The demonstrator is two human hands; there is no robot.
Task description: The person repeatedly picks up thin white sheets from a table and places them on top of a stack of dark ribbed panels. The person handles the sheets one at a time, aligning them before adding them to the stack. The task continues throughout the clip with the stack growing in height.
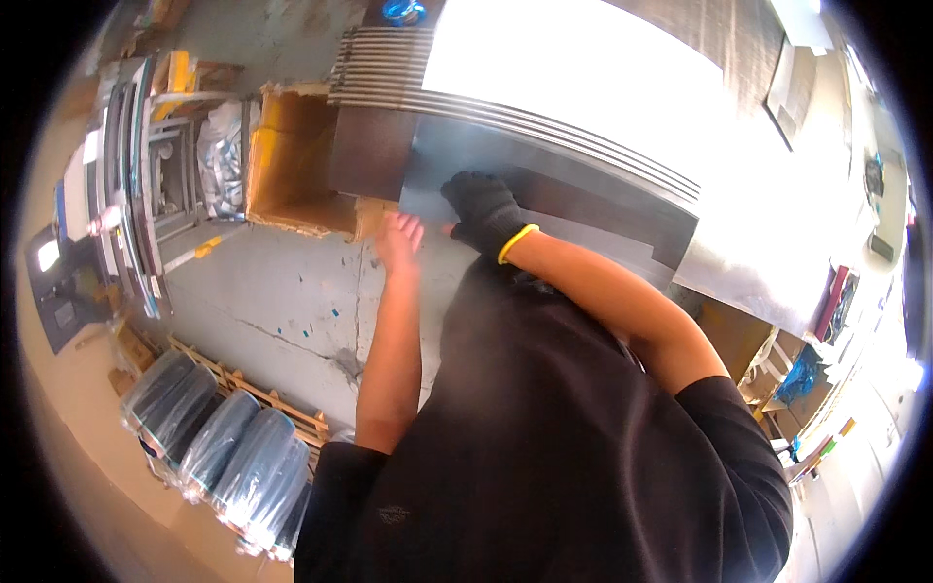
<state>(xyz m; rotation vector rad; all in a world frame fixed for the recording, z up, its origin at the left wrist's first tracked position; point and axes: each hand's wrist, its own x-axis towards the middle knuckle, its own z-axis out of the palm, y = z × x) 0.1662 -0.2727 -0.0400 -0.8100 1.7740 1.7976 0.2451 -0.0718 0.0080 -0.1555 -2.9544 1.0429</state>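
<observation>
My left hand (397, 239), bare and slightly blurred, is closed with curled fingers just off the near left corner of a blue-grey metal sheet (432, 155). What it holds, if anything, is hidden. A black knitted glove with a yellow cuff covers my right hand (483, 210). Its bent fingers lie over the near edge of that sheet, with the thumb tip showing toward me. The sheet rests at the front of a work surface, beside a dark brown panel (374, 151). Behind it runs a stack of long, thin strips (554, 138).
A cardboard box (301, 160) gapes to the left of the panel. Framed panels (136, 185) lean farther left. Plastic-wrapped rolls (233, 442) stand on a wooden pallet at the lower left. A bright white sheet (573, 58) covers the far worktop; a blue tape roll (403, 12) sits behind.
</observation>
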